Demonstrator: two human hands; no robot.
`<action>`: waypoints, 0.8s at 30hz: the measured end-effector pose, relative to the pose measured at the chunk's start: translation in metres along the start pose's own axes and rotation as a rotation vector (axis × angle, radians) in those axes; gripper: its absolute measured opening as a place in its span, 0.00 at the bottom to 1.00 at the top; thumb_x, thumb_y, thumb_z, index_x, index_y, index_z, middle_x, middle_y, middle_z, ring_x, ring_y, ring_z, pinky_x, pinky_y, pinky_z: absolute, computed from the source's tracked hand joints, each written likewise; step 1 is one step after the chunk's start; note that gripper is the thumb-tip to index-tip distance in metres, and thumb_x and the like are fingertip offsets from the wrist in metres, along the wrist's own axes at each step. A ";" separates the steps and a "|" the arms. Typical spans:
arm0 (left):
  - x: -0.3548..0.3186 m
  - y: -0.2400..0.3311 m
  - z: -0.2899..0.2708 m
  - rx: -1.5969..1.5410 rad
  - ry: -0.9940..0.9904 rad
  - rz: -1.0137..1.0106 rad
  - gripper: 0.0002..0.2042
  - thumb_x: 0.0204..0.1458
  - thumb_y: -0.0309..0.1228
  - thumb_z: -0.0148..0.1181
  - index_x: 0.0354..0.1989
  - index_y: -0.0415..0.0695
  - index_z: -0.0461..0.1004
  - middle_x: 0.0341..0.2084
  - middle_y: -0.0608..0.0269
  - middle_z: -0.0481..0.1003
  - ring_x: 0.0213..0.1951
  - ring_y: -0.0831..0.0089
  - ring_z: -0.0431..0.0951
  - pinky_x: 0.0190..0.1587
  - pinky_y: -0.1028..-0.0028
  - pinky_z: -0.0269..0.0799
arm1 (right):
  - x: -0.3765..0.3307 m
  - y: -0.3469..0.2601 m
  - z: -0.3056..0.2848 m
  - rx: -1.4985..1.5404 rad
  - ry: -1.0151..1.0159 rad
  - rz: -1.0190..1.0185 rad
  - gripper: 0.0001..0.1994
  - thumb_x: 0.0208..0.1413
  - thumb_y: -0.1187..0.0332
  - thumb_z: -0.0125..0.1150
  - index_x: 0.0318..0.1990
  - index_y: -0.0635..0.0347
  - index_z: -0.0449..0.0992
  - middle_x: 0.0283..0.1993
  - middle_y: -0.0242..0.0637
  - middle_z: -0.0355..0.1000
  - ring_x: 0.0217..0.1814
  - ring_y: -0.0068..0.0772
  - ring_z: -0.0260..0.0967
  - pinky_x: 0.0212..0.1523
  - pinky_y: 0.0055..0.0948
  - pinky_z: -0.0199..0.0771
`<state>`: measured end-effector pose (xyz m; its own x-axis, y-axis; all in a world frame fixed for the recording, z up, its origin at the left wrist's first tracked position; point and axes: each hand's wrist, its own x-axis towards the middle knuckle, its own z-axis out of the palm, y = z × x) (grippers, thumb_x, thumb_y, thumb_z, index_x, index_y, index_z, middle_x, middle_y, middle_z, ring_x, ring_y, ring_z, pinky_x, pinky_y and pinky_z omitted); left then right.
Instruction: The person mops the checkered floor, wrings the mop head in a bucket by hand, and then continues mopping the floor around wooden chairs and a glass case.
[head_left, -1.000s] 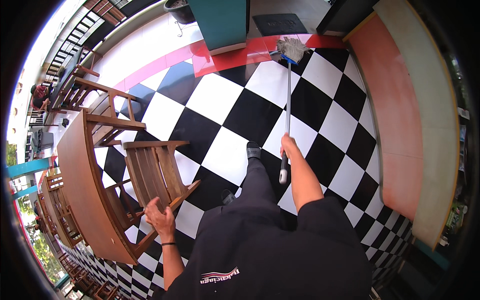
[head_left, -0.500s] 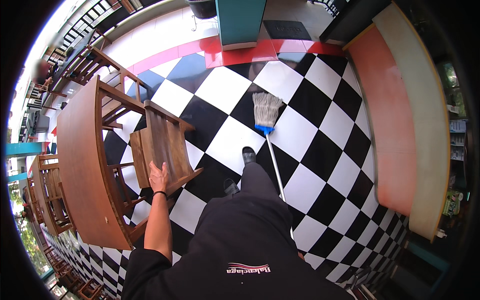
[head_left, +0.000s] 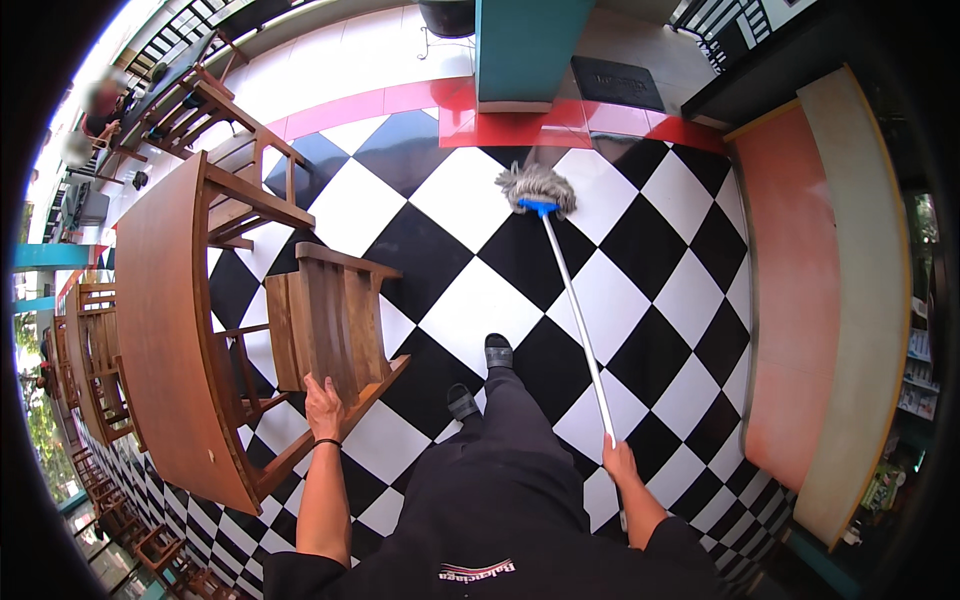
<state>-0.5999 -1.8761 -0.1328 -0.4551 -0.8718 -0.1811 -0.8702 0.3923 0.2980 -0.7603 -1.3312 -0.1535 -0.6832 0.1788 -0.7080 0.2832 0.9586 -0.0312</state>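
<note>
A mop with a grey string head (head_left: 540, 186), a blue clamp and a long pale handle (head_left: 572, 300) stretches ahead of me over the checkered floor. My right hand (head_left: 620, 462) is wrapped round that handle near its upper end. At my left, my left hand (head_left: 323, 408) grips the near edge of a wooden chair (head_left: 335, 320), the fingers partly hidden by the wood. The chair stands beside a brown wooden table (head_left: 165, 330). My feet, in dark sandals (head_left: 498, 352), are on the tiles between chair and mop.
Another wooden chair (head_left: 265, 190) stands at the table's far side. Ahead are a teal pillar (head_left: 527, 55), a red tile border (head_left: 510, 125) and a dark doormat (head_left: 617, 82). A pink and cream counter (head_left: 795, 280) runs along the right. Seated people (head_left: 100, 115) are at the far left.
The mop head has swung, its strands now bunched and spread sideways. My right hand has come into view on the handle. My left hand stays on the chair, whose angle has shifted slightly.
</note>
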 end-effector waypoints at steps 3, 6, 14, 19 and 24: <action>-0.001 -0.005 -0.001 0.013 -0.003 -0.017 0.17 0.57 0.32 0.49 0.50 0.36 0.59 0.38 0.33 0.71 0.41 0.39 0.71 0.42 0.53 0.68 | 0.094 -0.094 -0.015 0.050 0.026 -0.097 0.36 0.60 0.44 0.31 0.28 0.75 0.73 0.19 0.56 0.70 0.22 0.54 0.72 0.30 0.46 0.73; 0.001 -0.013 0.003 0.005 -0.022 -0.041 0.17 0.56 0.33 0.50 0.50 0.37 0.58 0.36 0.32 0.71 0.40 0.38 0.71 0.41 0.52 0.68 | 0.149 -0.214 -0.052 0.146 -0.192 -0.079 0.35 0.61 0.47 0.28 0.25 0.74 0.71 0.14 0.54 0.67 0.17 0.53 0.70 0.23 0.46 0.71; 0.011 0.002 0.006 0.006 0.024 0.076 0.16 0.57 0.34 0.48 0.48 0.37 0.57 0.35 0.32 0.71 0.38 0.39 0.71 0.39 0.52 0.68 | 0.101 -0.298 -0.008 0.665 -0.299 -0.044 0.28 0.62 0.49 0.31 0.20 0.63 0.61 0.12 0.38 0.56 0.08 0.33 0.56 0.12 0.35 0.64; 0.008 -0.009 0.010 -0.035 0.057 0.120 0.16 0.56 0.33 0.50 0.47 0.36 0.58 0.35 0.33 0.71 0.37 0.39 0.72 0.40 0.53 0.68 | 0.003 -0.163 0.073 0.372 -0.230 -0.038 0.35 0.61 0.45 0.30 0.15 0.69 0.64 0.08 0.43 0.59 0.08 0.40 0.62 0.11 0.37 0.63; 0.009 -0.001 -0.001 -0.169 0.042 0.100 0.20 0.51 0.35 0.55 0.47 0.37 0.59 0.41 0.40 0.68 0.44 0.44 0.70 0.48 0.56 0.66 | -0.133 0.017 0.157 0.016 -0.021 0.008 0.34 0.60 0.44 0.34 0.37 0.73 0.74 0.33 0.62 0.72 0.38 0.53 0.73 0.34 0.45 0.73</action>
<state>-0.6029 -1.8850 -0.1340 -0.5265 -0.8438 -0.1042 -0.7753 0.4261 0.4663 -0.5588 -1.3735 -0.1702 -0.6665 0.1818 -0.7230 0.2993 0.9535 -0.0362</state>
